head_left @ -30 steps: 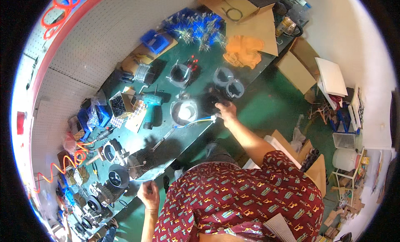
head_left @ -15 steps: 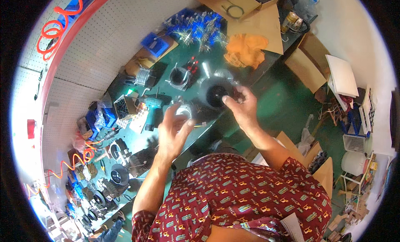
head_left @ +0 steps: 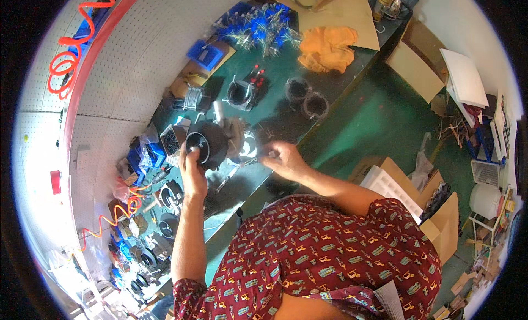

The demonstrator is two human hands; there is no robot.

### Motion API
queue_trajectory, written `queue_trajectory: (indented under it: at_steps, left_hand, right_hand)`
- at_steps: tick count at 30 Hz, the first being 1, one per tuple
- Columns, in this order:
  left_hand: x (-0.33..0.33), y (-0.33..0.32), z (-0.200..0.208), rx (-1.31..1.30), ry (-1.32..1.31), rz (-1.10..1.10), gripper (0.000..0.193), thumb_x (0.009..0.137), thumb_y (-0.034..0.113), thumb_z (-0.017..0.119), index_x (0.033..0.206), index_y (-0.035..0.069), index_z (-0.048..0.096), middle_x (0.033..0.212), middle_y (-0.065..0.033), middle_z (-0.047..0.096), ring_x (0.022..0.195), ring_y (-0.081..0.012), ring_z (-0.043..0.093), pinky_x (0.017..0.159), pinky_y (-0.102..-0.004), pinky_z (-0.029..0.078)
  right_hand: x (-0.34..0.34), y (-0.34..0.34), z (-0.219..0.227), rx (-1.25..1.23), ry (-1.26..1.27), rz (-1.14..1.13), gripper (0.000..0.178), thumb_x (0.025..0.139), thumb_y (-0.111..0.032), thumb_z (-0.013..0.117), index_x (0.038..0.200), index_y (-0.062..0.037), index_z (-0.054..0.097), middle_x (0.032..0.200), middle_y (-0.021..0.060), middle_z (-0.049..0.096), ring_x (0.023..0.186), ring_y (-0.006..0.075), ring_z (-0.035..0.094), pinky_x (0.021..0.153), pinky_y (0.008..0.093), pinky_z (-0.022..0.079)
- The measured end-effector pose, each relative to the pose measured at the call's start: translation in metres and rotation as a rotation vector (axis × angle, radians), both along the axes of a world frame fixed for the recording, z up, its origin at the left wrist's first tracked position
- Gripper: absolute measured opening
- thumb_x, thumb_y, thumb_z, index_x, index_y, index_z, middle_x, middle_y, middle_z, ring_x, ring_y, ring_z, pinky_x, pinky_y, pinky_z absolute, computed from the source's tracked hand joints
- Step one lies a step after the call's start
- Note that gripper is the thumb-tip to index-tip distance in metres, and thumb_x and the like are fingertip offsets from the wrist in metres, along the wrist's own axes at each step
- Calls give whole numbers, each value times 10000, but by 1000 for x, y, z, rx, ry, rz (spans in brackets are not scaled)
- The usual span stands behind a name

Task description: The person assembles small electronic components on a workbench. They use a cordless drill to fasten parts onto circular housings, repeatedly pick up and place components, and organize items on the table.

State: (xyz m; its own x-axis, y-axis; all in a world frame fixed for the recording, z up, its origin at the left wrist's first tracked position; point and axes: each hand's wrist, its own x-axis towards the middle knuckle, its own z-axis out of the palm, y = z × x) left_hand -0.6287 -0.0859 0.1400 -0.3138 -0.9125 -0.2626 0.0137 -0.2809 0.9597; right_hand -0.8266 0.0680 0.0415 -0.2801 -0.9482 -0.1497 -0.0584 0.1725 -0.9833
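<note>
On green bench [head_left: 236, 61], far end: opened-out cardboard [head_left: 346, 23], orange cloth [head_left: 327, 49] just nr side of it, big tangle of blue and whitish wires [head_left: 264, 28] to L, blue tray [head_left: 205, 56] farther L. Mid-bench, well apart from both hands: dark ring w/ ties [head_left: 240, 88], few red bits [head_left: 258, 75] just beyond, grey ribbed part [head_left: 193, 99] to L; on R side, nr bench edge, pair of dark rings [head_left: 306, 97] side by side. Nearer, at L: box of black screws [head_left: 172, 138], blue bins [head_left: 148, 155], then row of motors [head_left: 170, 193] toward nr L end. Off bench to R, past R forearm: open carton [head_left: 440, 226] w/ white tray [head_left: 393, 190]. In the way: black drum [head_left: 217, 138], raised over bench, hiding stuff behind; also pale ring [head_left: 249, 144], btwn drum and R hand [head_left: 283, 161], partly covered. Drum right at L hand [head_left: 193, 174], up and slightly R of palm, open mouth facing nr side; fingers narrowed on its L rim, holding it. R hand apart from drum, to its R, fingers curled in; can't tell if gripping anything, too blurred at tips.
</note>
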Motion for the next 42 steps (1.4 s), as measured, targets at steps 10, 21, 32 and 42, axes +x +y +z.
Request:
queue_trajectory:
  at_steps: [10, 21, 32, 42]
  left_hand:
    - [1, 1, -38, 70, -217, -139, 433, 935, 310, 548, 1269, 35, 545, 1009, -90, 669, 733, -178, 660, 488, -292, 505]
    - [4, 7, -52, 54, -287, -204, 520, 921, 330, 594, 1348, 53, 491, 1122, -111, 638, 822, -206, 667, 537, -327, 534]
    - [56, -3, -98, -65, -306, -178, 389, 1034, 361, 482, 1261, 62, 584, 963, -80, 648, 736, -143, 623, 602, -259, 529]
    - [55, 13, -136, -435, -697, -464, 299, 833, 137, 716, 1083, -15, 656, 937, -224, 712, 855, -338, 710, 763, -416, 540]
  right_hand:
    - [40, 22, 11, -170, 84, 258, 298, 851, -117, 741, 1093, 33, 656, 936, 134, 645, 771, 206, 653, 672, 324, 530]
    - [59, 32, 12, -157, 135, 292, 316, 844, -161, 745, 1081, 21, 643, 952, 151, 643, 785, 268, 655, 699, 368, 518]
    - [43, 21, -39, 177, -452, -225, 281, 1005, -260, 595, 1044, 17, 626, 915, 127, 685, 744, 184, 700, 572, 298, 585]
    - [12, 20, -53, 253, -1487, 97, 312, 982, -300, 573, 1095, -21, 654, 1159, 172, 683, 1023, 289, 680, 771, 395, 623]
